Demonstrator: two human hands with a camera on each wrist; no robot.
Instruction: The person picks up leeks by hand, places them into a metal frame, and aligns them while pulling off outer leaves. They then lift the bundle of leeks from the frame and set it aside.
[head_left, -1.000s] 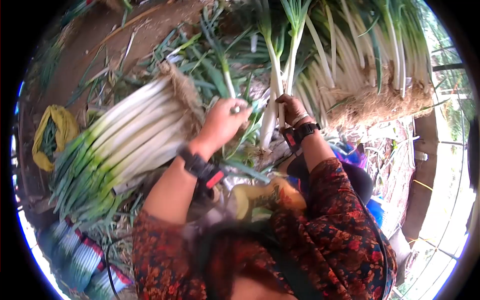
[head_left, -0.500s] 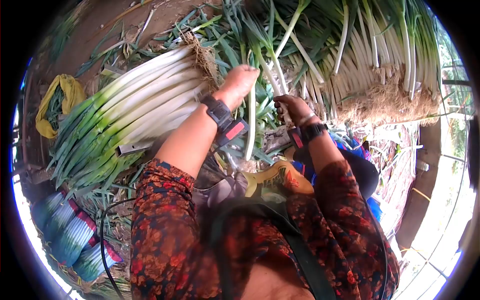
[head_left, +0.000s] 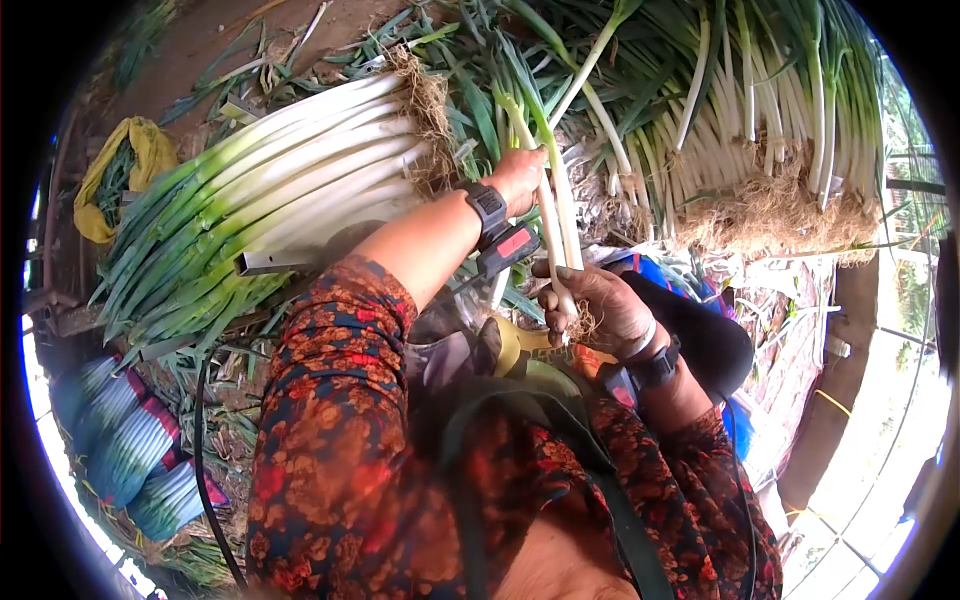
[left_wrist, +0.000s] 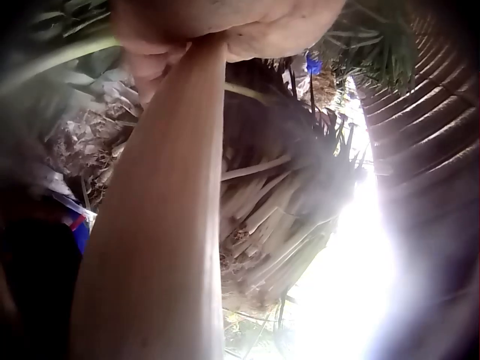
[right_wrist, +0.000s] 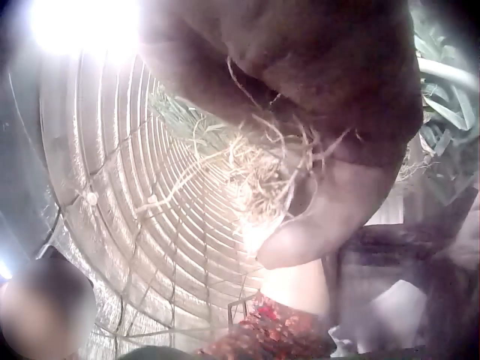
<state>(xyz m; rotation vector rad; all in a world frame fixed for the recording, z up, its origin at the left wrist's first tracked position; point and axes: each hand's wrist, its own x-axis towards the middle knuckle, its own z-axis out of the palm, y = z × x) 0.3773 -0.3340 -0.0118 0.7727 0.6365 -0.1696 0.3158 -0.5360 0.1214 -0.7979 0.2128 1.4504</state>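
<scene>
Two white-stemmed leeks (head_left: pixel 563 215) slant between the hands in the head view, green tops away from the body. My left hand (head_left: pixel 517 181) grips them partway up the stems. Lower down, my right hand (head_left: pixel 607 310) curls its fingers round the root end, and the roots (head_left: pixel 588 325) stick out by the fingers. The left wrist view has a pale stem (left_wrist: pixel 169 202) running from under the left hand (left_wrist: pixel 225 26). Stringy roots (right_wrist: pixel 262 176) show beside the thumb of the right hand (right_wrist: pixel 330 127) in the right wrist view.
A row of leeks (head_left: pixel 300 170) lies at the left, roots toward the middle. More leeks (head_left: pixel 770 130) with tangled roots are piled at the upper right. A yellow bag (head_left: pixel 150 150) and several bundles (head_left: pixel 135 450) lie at the far left. A metal bar (head_left: pixel 275 261) juts out near the left row.
My left hand has moved right and down onto the leek stems. The right hand has come closer to the body with the root ends, and the leeks now stand nearer the body.
</scene>
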